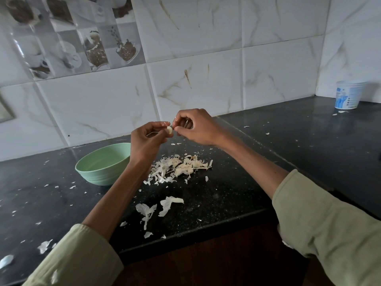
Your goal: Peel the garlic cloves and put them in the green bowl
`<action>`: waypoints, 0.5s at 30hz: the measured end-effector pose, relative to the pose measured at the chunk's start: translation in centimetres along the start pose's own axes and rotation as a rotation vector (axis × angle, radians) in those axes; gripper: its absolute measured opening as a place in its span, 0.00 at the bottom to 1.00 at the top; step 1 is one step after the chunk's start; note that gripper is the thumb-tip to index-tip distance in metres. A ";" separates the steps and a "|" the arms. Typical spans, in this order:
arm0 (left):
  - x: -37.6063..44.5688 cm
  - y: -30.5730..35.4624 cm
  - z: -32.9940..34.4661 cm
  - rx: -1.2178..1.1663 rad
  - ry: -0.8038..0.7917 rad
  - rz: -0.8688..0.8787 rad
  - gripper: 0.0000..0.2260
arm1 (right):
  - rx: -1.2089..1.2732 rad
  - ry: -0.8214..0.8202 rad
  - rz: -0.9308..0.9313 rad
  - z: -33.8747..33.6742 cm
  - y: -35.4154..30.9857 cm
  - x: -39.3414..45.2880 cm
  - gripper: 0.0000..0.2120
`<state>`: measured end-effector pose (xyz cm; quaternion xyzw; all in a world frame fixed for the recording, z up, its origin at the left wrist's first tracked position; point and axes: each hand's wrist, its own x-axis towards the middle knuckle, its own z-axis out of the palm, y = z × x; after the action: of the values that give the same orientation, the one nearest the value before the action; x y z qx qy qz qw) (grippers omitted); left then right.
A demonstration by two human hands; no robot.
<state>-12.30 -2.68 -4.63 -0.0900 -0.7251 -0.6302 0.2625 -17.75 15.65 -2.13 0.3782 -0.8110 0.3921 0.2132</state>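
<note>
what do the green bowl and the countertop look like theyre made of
Green bowl: probably plastic or melamine, a matte, even pastel green with ridged rings moulded round the outside.
Countertop: likely polished granite or similar stone, black with fine pale specks and a sheen that mirrors the wall tiles at the back.

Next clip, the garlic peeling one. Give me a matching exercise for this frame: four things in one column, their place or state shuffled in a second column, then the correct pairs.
Things
1. garlic clove
2. green bowl
3. pile of peels
4. white tub

Place or state
A. far right on the counter, by the wall corner
B. pinched in the fingertips of the left hand, with the right hand touching it
C. on the counter, left of the left forearm
D. spread on the counter below both hands

Pairs: 1-B, 2-C, 3-D, 4-A
</note>
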 end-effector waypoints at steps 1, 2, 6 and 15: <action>0.0 0.0 0.0 0.011 -0.008 0.004 0.07 | -0.003 0.013 0.000 0.2 0.1 0.0 0.03; 0.0 0.0 0.1 0.021 -0.014 0.007 0.07 | -0.002 0.025 0.007 0.3 0.1 0.0 0.03; -0.1 -0.1 0.1 0.043 -0.029 0.007 0.09 | 0.029 0.059 0.056 0.6 0.2 -0.1 0.03; -0.7 0.2 0.3 0.062 -0.018 0.045 0.14 | 0.061 0.067 0.098 1.0 0.0 -0.3 0.05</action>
<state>-11.71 -2.17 -4.82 -0.1040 -0.7445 -0.6005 0.2727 -17.61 15.01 -2.94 0.3312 -0.8087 0.4388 0.2092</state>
